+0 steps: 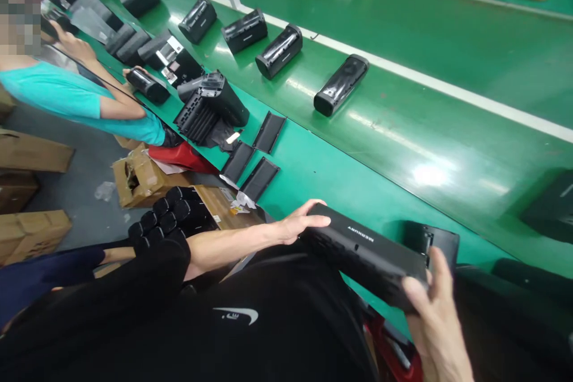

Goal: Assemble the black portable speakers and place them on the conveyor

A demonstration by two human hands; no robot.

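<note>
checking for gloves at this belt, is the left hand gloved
No, the bare left hand holds the long black rectangular plastic casing with no glove on it.

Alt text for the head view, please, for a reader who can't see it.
The left hand and right hand hold a black rectangular speaker above a green conveyor belt. Black cylindrical speakers lie along the belt, and a person in a teal T-shirt holds one.
</note>
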